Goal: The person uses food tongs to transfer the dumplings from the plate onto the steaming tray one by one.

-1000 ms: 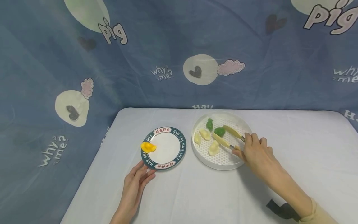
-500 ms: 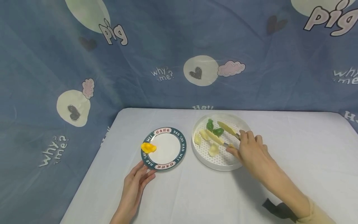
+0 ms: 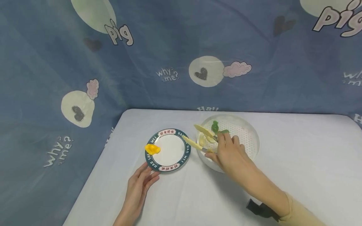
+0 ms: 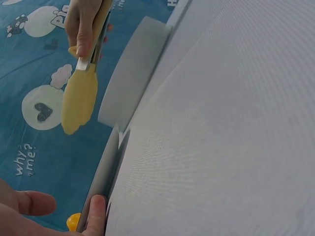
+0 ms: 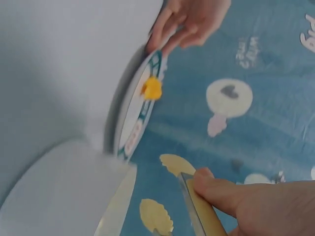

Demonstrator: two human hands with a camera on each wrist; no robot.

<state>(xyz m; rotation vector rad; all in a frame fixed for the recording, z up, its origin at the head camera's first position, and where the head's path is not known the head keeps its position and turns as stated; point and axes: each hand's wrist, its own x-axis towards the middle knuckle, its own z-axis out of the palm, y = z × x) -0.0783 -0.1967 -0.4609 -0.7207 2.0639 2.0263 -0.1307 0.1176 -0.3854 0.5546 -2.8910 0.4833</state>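
In the head view my right hand (image 3: 230, 153) grips a pair of tongs (image 3: 203, 128) with pale yellow tips. The tips stand apart with nothing visible between them, over the gap between a plate and a round basket. My left hand (image 3: 138, 188) touches the near left rim of the plate (image 3: 169, 150), white with a dark green lettered border, its fingers loosely extended. On the plate's left rim lies a yellow dumpling-shaped piece (image 3: 152, 149). Inside the white perforated basket (image 3: 249, 141) are green pieces (image 3: 215, 126) and pale yellow pieces (image 3: 202, 140), partly hidden by the right hand and tongs.
A white cloth (image 3: 297, 150) covers the table. Behind and left of it hangs a blue printed curtain (image 3: 158, 91). The basket's tall side wall (image 4: 135, 73) shows beyond the plate in the left wrist view.
My right hand has moved left with the tongs, from over the basket's middle toward the plate. The left hand still touches the plate's rim, and the head view has shifted slightly.
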